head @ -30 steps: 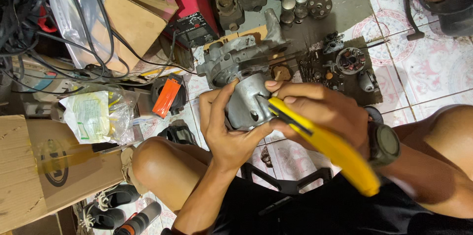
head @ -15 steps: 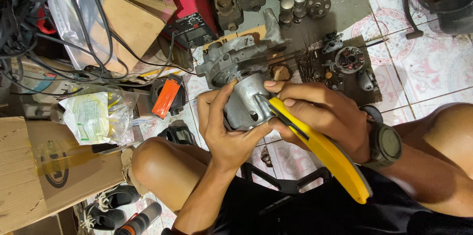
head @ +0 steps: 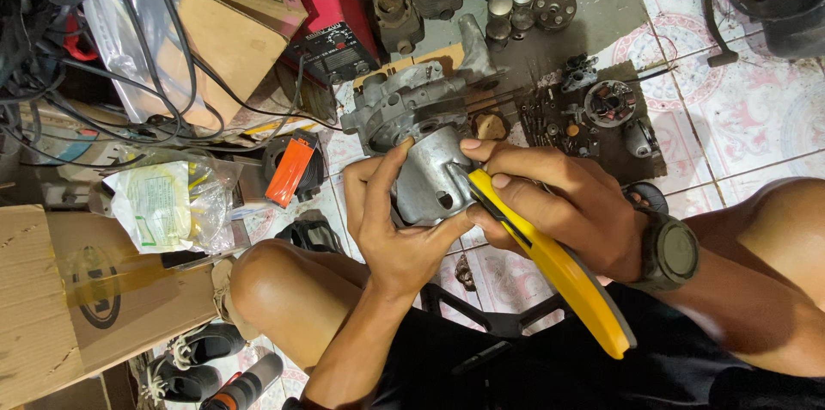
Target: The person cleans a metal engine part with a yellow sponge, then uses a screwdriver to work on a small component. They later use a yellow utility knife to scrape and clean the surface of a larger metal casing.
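Grey metal cylinder point(head: 432, 176) between both hands, yellow-handled tool point(head: 550, 260) alongside.

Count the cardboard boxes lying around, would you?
2 clearly: one cardboard box at lower left beside the knee, another at upper left under black cables. More may be hidden in the clutter.

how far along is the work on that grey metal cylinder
Done: engine is stripped, with small parts laid out on the floor. In hand: the left hand grips the grey metal cylinder while the right hand works a yellow-handled tool against its side. Left: the engine casing sits apart, unassembled.
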